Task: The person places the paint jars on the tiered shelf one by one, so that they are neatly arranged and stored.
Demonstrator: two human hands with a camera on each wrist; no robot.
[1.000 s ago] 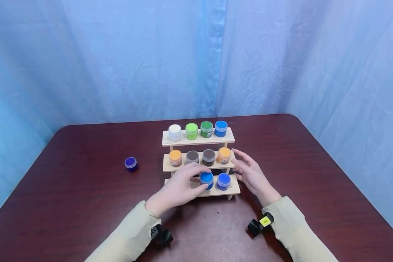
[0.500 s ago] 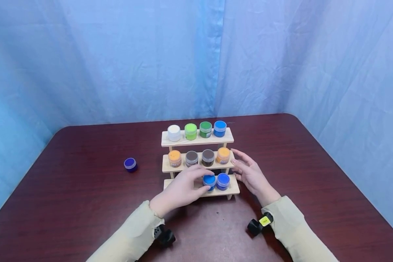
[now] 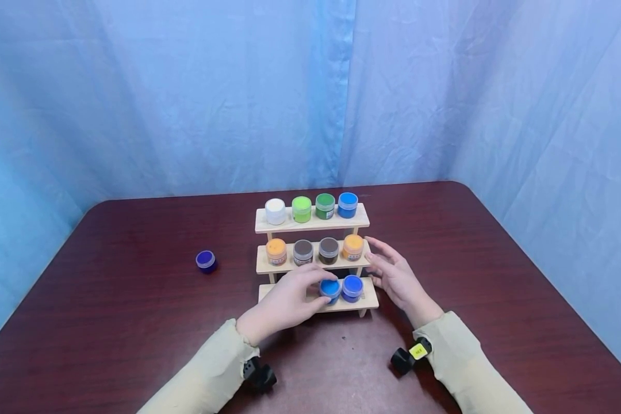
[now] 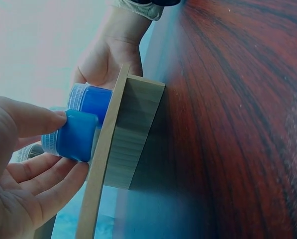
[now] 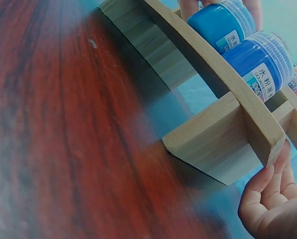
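My left hand holds a lighter blue paint jar by its sides, thumb and fingers round it. In the left wrist view this blue jar stands at the bottom shelf of the wooden rack, close beside a darker blue jar. Whether its base fully rests on the shelf I cannot tell. My right hand is at the rack's right end, fingers spread loosely. In the right wrist view its fingertips touch the end of the bottom board.
The middle shelf carries orange jars and dark brown jars. White, light green, dark green and blue jars line the top shelf. A dark blue jar stands alone on the table to the left.
My left hand has moved slightly right with the lighter blue jar, which now sits closer to the darker blue one. My right hand has stayed at the rack's end.
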